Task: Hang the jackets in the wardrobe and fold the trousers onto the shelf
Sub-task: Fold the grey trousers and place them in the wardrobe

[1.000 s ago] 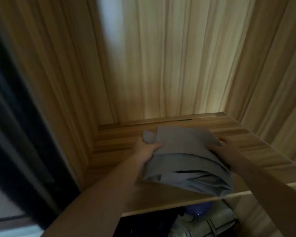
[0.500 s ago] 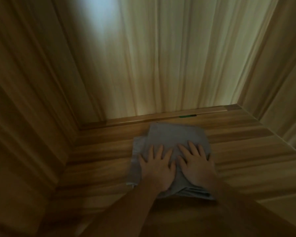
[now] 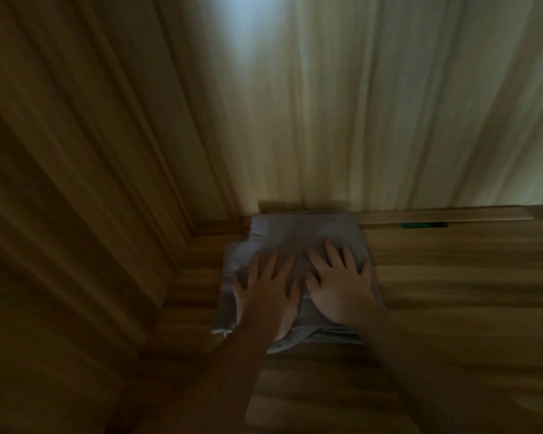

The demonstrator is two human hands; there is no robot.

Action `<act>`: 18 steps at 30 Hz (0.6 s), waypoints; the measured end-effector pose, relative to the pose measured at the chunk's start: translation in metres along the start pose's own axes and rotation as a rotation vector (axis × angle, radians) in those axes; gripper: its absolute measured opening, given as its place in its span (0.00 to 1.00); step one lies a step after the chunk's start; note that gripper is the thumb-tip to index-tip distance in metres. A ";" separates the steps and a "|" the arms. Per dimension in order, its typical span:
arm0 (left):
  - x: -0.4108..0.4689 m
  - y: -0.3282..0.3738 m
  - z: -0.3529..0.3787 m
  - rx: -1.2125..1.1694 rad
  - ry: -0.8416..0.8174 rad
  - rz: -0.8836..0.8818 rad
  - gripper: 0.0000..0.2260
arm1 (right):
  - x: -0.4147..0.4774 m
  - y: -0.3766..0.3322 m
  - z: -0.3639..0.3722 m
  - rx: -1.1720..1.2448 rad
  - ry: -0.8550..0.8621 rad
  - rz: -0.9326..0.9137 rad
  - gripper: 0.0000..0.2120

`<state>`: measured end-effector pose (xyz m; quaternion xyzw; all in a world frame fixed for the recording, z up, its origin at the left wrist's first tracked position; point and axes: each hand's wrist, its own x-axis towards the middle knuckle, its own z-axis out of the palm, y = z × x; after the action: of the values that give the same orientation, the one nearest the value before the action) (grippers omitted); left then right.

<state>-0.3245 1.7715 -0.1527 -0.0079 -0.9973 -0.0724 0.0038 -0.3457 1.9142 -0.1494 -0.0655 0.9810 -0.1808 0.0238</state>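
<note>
Folded grey trousers (image 3: 298,236) lie flat on the wooden wardrobe shelf (image 3: 458,283), with their far edge against the back panel, near the left rear corner. My left hand (image 3: 265,289) presses flat on the left half of the pile, fingers spread. My right hand (image 3: 339,283) presses flat on the right half, fingers spread too. The two hands lie side by side, almost touching. A loose fold sticks out at the pile's near edge, under my wrists.
The wardrobe's left side wall (image 3: 76,214) rises close beside the trousers. The pale back panel (image 3: 373,120) stands right behind them. A small green mark (image 3: 420,226) shows at the shelf's back edge. Bare shelf runs to the right.
The trousers went from held at the shelf's front edge to lying flat, then slid deeper toward the back left corner. Both hands changed from gripping the pile to pressing flat on it.
</note>
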 end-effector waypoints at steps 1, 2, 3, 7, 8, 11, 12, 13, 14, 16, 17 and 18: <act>0.003 -0.008 0.000 -0.009 0.014 -0.027 0.23 | 0.008 -0.006 0.004 0.002 0.006 -0.025 0.25; 0.006 -0.016 0.000 -0.016 0.026 -0.052 0.23 | 0.015 -0.013 0.007 0.002 0.009 -0.047 0.25; 0.010 -0.024 0.000 -0.012 0.039 -0.068 0.23 | 0.022 -0.019 0.010 0.006 0.005 -0.062 0.25; 0.030 -0.050 0.000 0.026 0.086 -0.091 0.23 | 0.046 -0.040 0.018 0.047 -0.005 -0.075 0.24; 0.035 -0.055 0.001 0.036 0.092 -0.088 0.23 | 0.051 -0.043 0.020 0.052 0.000 -0.068 0.24; 0.047 -0.062 0.004 0.049 0.100 -0.082 0.25 | 0.059 -0.046 0.025 0.063 0.029 -0.050 0.24; 0.050 -0.063 0.004 0.052 0.110 -0.081 0.28 | 0.061 -0.047 0.026 0.066 0.041 -0.050 0.24; 0.051 -0.063 0.004 0.054 0.114 -0.078 0.29 | 0.063 -0.048 0.026 0.068 0.048 -0.049 0.24; 0.053 -0.064 0.004 0.058 0.112 -0.075 0.29 | 0.064 -0.048 0.026 0.071 0.050 -0.048 0.24; 0.056 -0.065 0.004 0.066 0.110 -0.067 0.29 | 0.067 -0.050 0.026 0.078 0.047 -0.040 0.24; 0.056 -0.065 0.004 0.066 0.115 -0.064 0.30 | 0.068 -0.050 0.026 0.077 0.048 -0.036 0.24; 0.056 -0.065 0.003 0.065 0.123 -0.063 0.32 | 0.069 -0.051 0.027 0.072 0.050 -0.034 0.24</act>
<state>-0.3820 1.7081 -0.1649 0.0280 -0.9968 -0.0403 0.0628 -0.4056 1.8487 -0.1577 -0.0766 0.9729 -0.2182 -0.0016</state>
